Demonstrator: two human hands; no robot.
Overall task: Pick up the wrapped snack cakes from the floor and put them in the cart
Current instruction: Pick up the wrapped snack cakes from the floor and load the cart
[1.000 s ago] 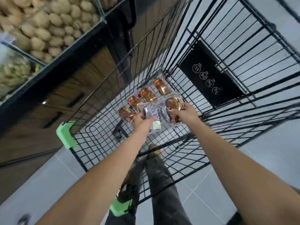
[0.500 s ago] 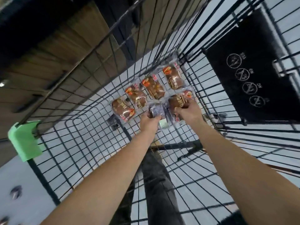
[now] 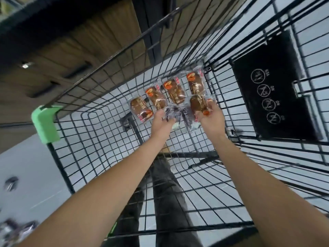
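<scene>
Blurred packets point(image 3: 17, 229), cut off lower-left.

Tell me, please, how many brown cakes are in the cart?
5. Four lie in a slanted row on the cart floor: left cake, second, third, right cake. The right hand grips the fifth. The left hand holds a dark packet, not counted. Hands may hide more.

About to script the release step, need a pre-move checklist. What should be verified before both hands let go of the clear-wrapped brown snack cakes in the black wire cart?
1. Strip of clear-wrapped brown snack cakes inside the black wire cart walls: ok.
2. Left hand grips the strip: ok.
3. Right hand pinches it: ok.
4. Strip resting on the cart's bottom: cannot tell.
5. Strip spans several mesh cells, unlikely to slip through: ok.
6. Blurred wrappers on the grey floor, more cakes to fetch: cannot tell.
</scene>
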